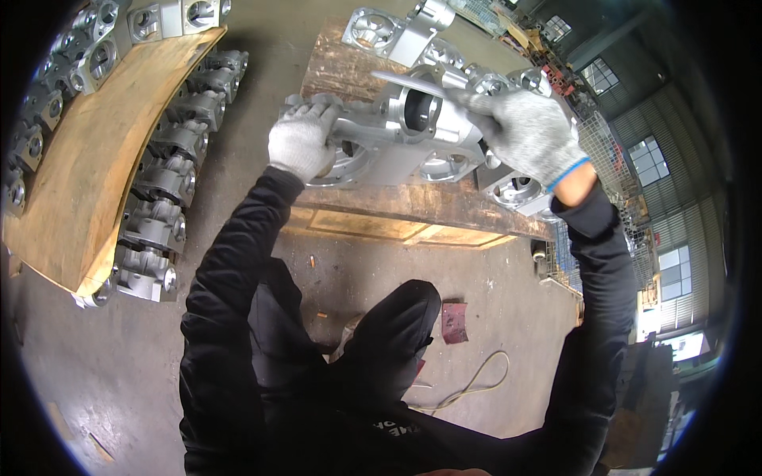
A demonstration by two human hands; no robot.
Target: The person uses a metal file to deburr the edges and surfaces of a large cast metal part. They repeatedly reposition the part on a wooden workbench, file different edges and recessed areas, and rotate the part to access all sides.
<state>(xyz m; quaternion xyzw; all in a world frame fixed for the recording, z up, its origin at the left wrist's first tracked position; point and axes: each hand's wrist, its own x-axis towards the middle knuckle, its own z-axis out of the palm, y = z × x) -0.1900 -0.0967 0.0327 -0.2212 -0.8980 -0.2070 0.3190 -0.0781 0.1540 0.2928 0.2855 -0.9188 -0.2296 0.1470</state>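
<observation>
1. Metal part [397, 163] sits on the wooden table [413, 202] in front of me, similar parts [516, 192] beside it.
2. Hands apart: left hand [302, 141] lies over the part's left end, can't tell if clamped; right hand [530, 133] grips what looks like a file [405, 81].
3. Part: likely heavy, rigid, slick on smooth faces. I'd lift two-handed by the end rings.
4. Hidden: part's underside, file's handle inside my glove. Can't tell if file touches metal.
</observation>
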